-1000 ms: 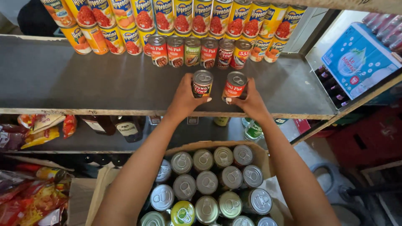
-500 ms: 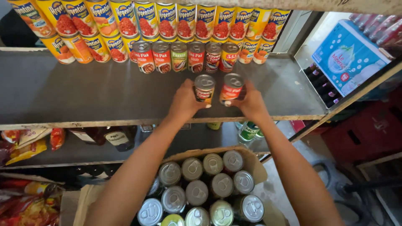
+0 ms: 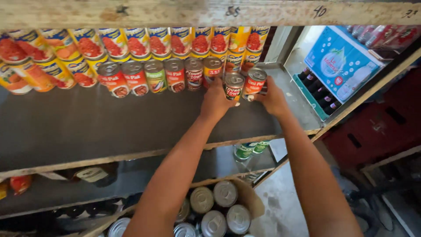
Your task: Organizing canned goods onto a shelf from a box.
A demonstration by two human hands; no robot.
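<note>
Two cans are held upright over the shelf (image 3: pixel 87 127): a dark-labelled can (image 3: pixel 233 86) is gripped by the left hand (image 3: pixel 215 102), a red-labelled can (image 3: pixel 255 82) by the right hand (image 3: pixel 274 98). They are touching, just beside the row of cans (image 3: pixel 158 77).

Looks like a small grocery shop or its stockroom to me. You've got a rough wooden shelf (image 3: pixel 87 127) lined with rows of tall yellow cans (image 3: pixel 136 44) and a row of smaller tins (image 3: pixel 155 75) in front, all labels facing out like stock. A cardboard box (image 3: pixel 250 199) full of silver-topped cans sits below, green cans (image 3: pixel 251 149) on the lower shelf, a case of bottled water (image 3: pixel 340 61) off to the side, and numbers scrawled on the shelf edge (image 3: pixel 210 12) above
</note>
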